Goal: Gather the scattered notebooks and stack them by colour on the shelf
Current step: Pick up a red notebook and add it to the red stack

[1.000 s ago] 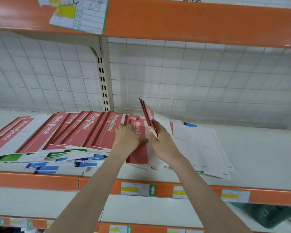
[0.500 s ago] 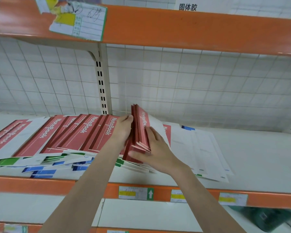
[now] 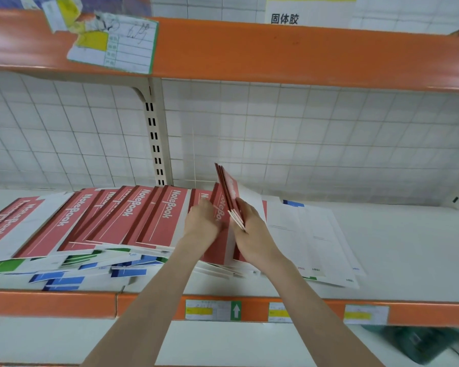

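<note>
Tilted back upright since half a second ago: red notebooks (image 3: pixel 229 193), gripped on edge by right hand (image 3: pixel 252 231). Left hand (image 3: pixel 200 221) flat, open, pressing flat red notebook (image 3: pixel 219 234) left of bundle on shelf (image 3: pixel 398 250).

The fanned notebooks (image 3: pixel 133 218) have red covers with darker red spine bands and white "NoteBook" lettering; beneath them at the front edge lie blue-and-white (image 3: pixel 64 280) and green-and-white covers (image 3: pixel 4 266). The shelf (image 3: pixel 408 247) is white with an orange front lip carrying yellow-and-white labels (image 3: pixel 210 310), against a white grid back panel (image 3: pixel 316 144).

"NoteBook" runs along the red notebooks (image 3: pixel 154 215); a white sign (image 3: pixel 309 14) reads "固体胶".
</note>
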